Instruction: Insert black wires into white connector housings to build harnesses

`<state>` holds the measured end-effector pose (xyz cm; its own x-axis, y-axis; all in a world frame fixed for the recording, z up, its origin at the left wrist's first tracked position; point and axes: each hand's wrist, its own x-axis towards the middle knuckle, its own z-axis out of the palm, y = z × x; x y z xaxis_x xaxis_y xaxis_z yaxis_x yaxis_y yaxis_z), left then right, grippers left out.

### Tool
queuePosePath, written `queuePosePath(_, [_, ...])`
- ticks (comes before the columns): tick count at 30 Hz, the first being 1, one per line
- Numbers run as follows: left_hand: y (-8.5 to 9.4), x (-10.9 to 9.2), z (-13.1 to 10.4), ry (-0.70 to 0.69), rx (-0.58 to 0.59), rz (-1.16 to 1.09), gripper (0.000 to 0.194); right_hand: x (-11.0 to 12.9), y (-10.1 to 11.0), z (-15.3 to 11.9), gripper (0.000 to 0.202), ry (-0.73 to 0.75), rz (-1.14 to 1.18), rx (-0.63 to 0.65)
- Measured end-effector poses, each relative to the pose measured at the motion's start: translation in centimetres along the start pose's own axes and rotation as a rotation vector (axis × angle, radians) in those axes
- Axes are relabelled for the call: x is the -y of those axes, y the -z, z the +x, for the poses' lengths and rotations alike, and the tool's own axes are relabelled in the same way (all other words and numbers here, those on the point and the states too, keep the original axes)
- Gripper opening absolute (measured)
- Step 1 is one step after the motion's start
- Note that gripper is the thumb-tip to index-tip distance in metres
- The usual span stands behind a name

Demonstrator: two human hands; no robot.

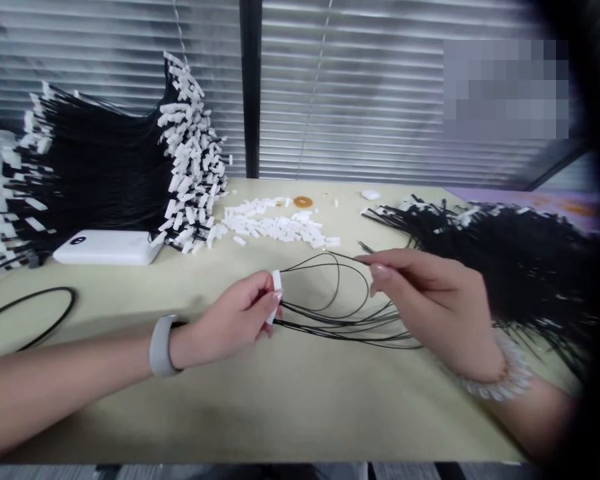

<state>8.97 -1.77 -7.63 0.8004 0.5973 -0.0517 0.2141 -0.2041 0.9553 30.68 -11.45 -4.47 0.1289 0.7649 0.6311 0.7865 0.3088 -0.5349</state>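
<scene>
My left hand (247, 308) is closed around a slim white connector (277, 283), held upright above the table at centre. Several thin black wires (340, 323) run out of the connector's right side, curving toward my right hand (430, 303). Two of them bow upward into loops. Between thumb and forefinger, my right hand pinches the end of a black wire, its tip pointing left. The far ends of the lower wires pass behind my right hand and are hidden. Beyond both hands lie loose white connector pieces (285, 227) in a scattered heap.
A tall stack of black cables (110, 160) with white ends stands at the back left, a white power bank (107, 247) before it. More black wires (520, 260) are piled at the right. A tape roll (303, 201) lies near the back edge; a black cord (73, 300) curls at left.
</scene>
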Motion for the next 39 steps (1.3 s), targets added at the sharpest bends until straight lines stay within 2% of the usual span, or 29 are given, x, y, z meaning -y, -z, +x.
queuePosePath(3, [-0.1,0.6,0.1,0.07,0.078,-0.219,0.021,-0.4,-0.6,0.0,0.01,0.053,-0.042,0.178])
queuePosePath(5, [-0.1,0.7,0.2,0.092,0.125,-0.288,0.022,-0.6,-1.2,-0.1,0.011,0.083,-0.053,0.233])
queuePosePath(8, [0.0,0.7,0.2,0.117,0.169,-0.323,0.023,-0.4,-1.9,-0.4,0.009,0.113,-0.073,0.213])
queuePosePath(17, [0.1,0.0,0.0,0.094,0.227,-0.207,0.024,0.0,-2.7,-0.6,0.011,0.205,-0.041,0.17])
queuePosePath(29, [0.1,-0.1,0.1,0.101,0.232,-0.202,0.026,-0.2,-2.9,-0.9,0.012,0.267,-0.04,0.176])
queuePosePath(39, [0.6,-0.5,-0.1,0.115,0.33,-0.134,0.025,-1.8,-2.6,-0.9,0.016,0.6,-0.379,0.135])
